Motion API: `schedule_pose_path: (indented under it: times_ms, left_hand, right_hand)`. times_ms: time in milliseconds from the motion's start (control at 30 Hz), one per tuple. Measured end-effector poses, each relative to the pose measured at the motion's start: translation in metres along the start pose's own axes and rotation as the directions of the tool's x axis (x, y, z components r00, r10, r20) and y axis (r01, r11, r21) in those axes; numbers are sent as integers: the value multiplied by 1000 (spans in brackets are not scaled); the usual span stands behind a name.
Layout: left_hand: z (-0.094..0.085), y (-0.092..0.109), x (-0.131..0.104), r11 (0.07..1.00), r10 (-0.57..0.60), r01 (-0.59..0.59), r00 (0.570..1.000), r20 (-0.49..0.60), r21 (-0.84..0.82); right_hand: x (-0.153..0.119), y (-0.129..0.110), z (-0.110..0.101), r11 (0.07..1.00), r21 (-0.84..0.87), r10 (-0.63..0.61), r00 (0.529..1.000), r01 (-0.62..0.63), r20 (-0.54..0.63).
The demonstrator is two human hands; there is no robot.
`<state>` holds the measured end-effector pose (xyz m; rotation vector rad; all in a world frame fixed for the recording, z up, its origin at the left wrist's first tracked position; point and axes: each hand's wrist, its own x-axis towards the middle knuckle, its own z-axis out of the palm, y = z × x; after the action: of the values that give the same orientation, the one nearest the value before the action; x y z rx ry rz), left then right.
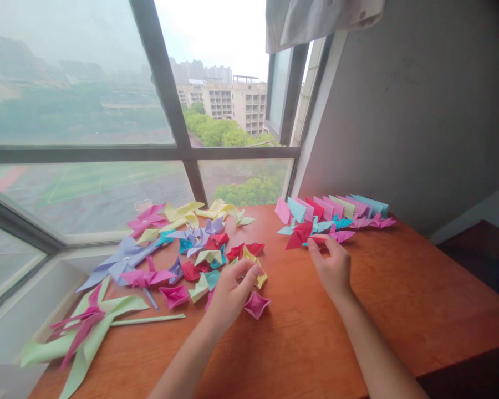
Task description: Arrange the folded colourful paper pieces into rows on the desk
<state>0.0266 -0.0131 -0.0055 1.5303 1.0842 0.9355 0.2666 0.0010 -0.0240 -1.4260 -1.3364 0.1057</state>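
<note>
My right hand [331, 266] pinches a red paper crane [300, 235] between thumb and fingers, just in front of the other cranes on the right. Beside it are a magenta crane [341, 236] and a light blue crane [322, 225]. My left hand [235, 285] is loosely curled, thumb close to the fingers, with nothing visible in it. It hovers over the folded paper boats. A yellow boat [261, 274] lies just behind its fingertips, and a magenta boat [256, 305] sits to its right. Some boats are partly hidden by this hand.
Folded cards, including a green card [343, 206], stand in a row at the table's back right. Paper pinwheels, such as a green pinwheel [127, 303], lie on the left. The wooden table [299, 343] meets a window frame [187, 153] and a grey wall [416, 111].
</note>
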Motion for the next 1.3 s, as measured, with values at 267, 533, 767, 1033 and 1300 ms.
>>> schedule_pose_path:
  times_ms: [267,533,767,1033,1300]
  left_hand:
    - [2,5,-4,1000,9,-9,998,61,-7]
    - [3,3,-3,1000,-24,25,995,99,-2]
    - [2,3,-2,999,-31,32,996,88,-3]
    - [1,3,-2,999,-44,44,995,90,3]
    - [0,3,-3,1000,-15,14,996,90,5]
  right_hand:
    - [33,102,-93,851,-510,21,979,-124,-203]
    - [31,158,-110,682,-718,141,988,-139,-58]
    - [47,165,-93,651,-743,208,978,-156,-24]
    - [52,165,-84,672,-707,264,963,-219,-47]
    - [49,140,-89,751,-597,236,959,-283,-158]
